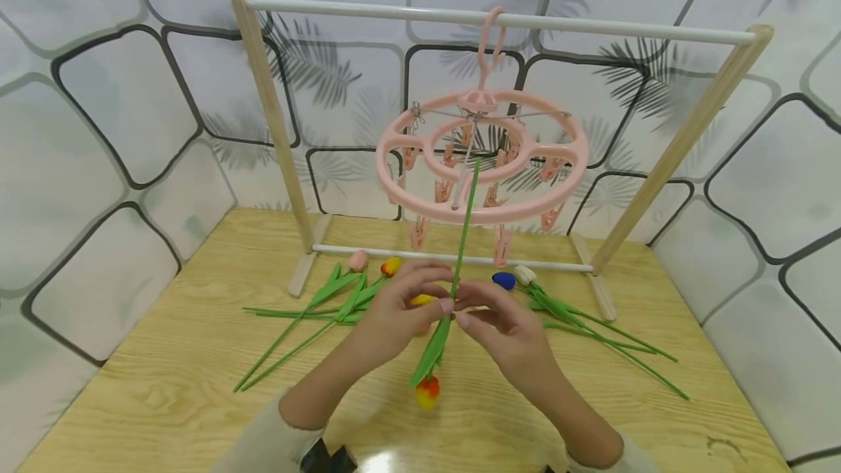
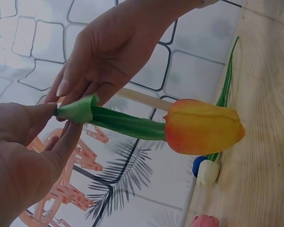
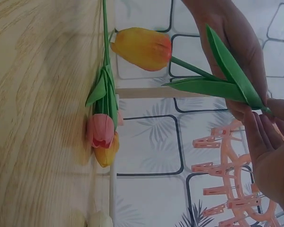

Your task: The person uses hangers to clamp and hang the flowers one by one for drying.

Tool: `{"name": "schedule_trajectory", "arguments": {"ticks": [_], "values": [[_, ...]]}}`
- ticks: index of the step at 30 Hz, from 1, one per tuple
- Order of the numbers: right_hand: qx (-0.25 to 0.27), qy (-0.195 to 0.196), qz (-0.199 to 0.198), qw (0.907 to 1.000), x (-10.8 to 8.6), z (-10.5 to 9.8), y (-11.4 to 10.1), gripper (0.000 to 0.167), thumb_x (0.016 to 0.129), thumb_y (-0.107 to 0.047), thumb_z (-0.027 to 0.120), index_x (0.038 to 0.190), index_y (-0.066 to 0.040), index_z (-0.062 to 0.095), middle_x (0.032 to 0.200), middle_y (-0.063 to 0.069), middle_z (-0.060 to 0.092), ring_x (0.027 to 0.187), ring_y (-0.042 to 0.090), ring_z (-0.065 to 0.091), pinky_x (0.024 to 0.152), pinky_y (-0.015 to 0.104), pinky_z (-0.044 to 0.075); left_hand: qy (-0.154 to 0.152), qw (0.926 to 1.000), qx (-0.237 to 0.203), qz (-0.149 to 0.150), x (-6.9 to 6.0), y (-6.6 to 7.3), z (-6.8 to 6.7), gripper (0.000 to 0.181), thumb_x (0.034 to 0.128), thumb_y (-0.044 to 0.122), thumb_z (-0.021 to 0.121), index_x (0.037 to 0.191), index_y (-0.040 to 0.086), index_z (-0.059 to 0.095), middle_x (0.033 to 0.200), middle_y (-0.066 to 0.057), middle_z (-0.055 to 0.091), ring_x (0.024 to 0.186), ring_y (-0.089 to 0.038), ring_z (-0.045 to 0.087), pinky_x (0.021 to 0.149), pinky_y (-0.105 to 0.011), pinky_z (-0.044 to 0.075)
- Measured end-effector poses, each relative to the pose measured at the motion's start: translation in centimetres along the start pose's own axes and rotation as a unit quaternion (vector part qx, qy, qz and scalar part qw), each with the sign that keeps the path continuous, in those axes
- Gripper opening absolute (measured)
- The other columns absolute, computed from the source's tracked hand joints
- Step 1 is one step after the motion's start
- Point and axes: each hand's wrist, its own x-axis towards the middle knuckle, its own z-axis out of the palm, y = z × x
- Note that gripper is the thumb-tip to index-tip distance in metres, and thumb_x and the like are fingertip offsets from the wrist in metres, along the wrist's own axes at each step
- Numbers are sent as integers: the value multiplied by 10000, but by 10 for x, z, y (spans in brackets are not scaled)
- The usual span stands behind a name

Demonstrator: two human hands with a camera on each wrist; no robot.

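Between my hands an orange-yellow artificial tulip [image 1: 428, 391] hangs head down, its green stem [image 1: 466, 217] pointing up before the pink hanger. My left hand [image 1: 401, 305] pinches the stem near the leaf base with its thumb and fingers. Close against it, my right hand [image 1: 509, 331] pinches the same part of the stem. Both left wrist and right wrist views show fingertips meeting round the leaf base [image 2: 78, 111]. The round pink clip hanger [image 1: 545, 212], with several dangling clips, hooks over the white rod [image 1: 624, 28] behind my hands.
Left on the wooden table [image 1: 164, 356] lie several tulips, a pink one [image 1: 358, 260] and an orange-yellow one [image 1: 391, 266] among them. Blue [image 1: 504, 281] and white [image 1: 525, 275] tulips lie on the right. Wooden posts [image 1: 279, 130] hold the rod; patterned walls surround the table.
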Motion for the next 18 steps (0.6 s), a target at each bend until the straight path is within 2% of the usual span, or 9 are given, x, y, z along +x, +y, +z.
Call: {"name": "schedule_trajectory", "arguments": {"ticks": [6, 12, 15, 18], "values": [[-16, 118, -98, 9999, 2, 6, 1, 385, 952, 46, 642, 1319, -63, 609, 1218, 136, 665, 1079, 173, 664, 911, 287, 566, -55, 9999, -143, -58, 0, -2, 1, 410, 991, 246, 667, 1389, 178, 595, 1502, 28, 415, 1270, -253, 550, 932, -456, 550], [62, 217, -36, 9997, 1, 9, -1, 416, 954, 45, 639, 1352, -57, 573, 1221, 173, 657, 1050, 149, 661, 906, 256, 558, -189, 9990, -339, -230, 1, -3, 1, 432, 992, 231, 666, 1413, 233, 567, 1498, 41, 408, 1258, -275, 565, 871, -388, 539], [162, 141, -130, 9997, 1, 10, 0, 454, 947, 67, 635, 1380, -35, 546, 1215, 198, 646, 1050, 143, 650, 912, 239, 544, -200, 9985, -343, -370, 2, -5, 0, 456, 987, 267, 674, 1426, 229, 556, 1464, 4, 464, 1237, -286, 580, 867, -383, 538], [225, 58, -205, 9995, 1, 11, 2, 488, 936, 74, 647, 1397, -29, 525, 1211, 145, 647, 1053, 121, 637, 912, 228, 532, -210, 9984, -294, -432, 3, -6, -1, 483, 979, 293, 683, 1434, 207, 547, 1428, -45, 515, 1215, -277, 596, 873, -382, 542]]}}
